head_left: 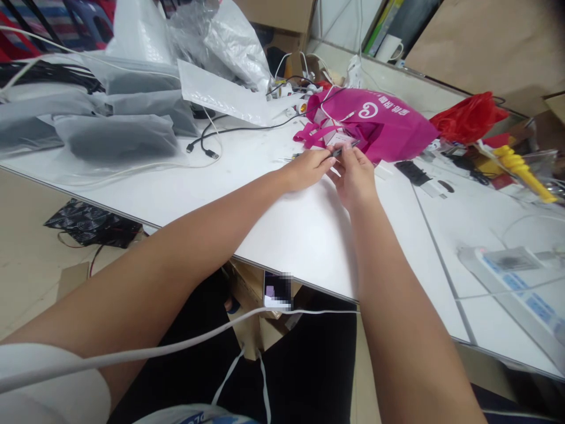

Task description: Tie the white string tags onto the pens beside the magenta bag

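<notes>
The 2 hands meet over the white surface [282,221], the left hand [309,169] and right hand [358,176] each with fingers clamped on a small dark piece [338,151], too small to identify, between them. It is just on the near side of a pink bag [388,126], whose strap lies by the fingers. Farther left are 2 black cable plugs [212,155] and grey plastic bags [119,138]; a red bag [470,118] sits far right.
</notes>
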{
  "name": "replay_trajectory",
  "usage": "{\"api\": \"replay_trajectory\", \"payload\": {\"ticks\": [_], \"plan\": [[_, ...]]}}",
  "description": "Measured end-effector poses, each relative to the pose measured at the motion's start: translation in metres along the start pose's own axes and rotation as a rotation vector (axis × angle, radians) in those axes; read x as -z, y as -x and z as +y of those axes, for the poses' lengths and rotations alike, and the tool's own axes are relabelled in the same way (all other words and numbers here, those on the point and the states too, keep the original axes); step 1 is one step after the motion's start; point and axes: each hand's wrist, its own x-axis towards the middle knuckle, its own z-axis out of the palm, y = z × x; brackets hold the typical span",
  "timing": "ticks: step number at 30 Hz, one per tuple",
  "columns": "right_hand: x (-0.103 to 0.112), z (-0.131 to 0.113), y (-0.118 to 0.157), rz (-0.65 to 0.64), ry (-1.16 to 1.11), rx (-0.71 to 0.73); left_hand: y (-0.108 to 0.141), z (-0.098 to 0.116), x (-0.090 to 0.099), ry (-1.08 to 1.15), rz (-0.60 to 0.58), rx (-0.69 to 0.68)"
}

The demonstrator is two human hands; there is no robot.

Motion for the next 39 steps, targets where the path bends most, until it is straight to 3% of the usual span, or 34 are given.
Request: {"api": "replay_trajectory", "payload": {"ticks": [13,22,28,33,39], "plan": [[0.002,0.008,-0.001,-0.03,-0.023,-0.027,-0.003,0.001,-0.001,-0.076,0.008,0.0],[0.008,0.026,-0.013,0.056,-0.002,0.042,-0.002,-0.004,-0.009,-0.1,0.071,-0.029],[0.007,0.022,-0.013,0.043,-0.026,0.047,0.001,0.001,-0.006,-0.033,0.051,-0.014],[0.01,0.021,-0.015,0.106,0.003,0.018,0.004,0.003,-0.009,-0.026,0.082,0.0],[0.014,0.017,-0.015,0.06,-0.007,-0.011,0.001,-0.001,-0.009,-0.02,0.077,-0.005]]}}
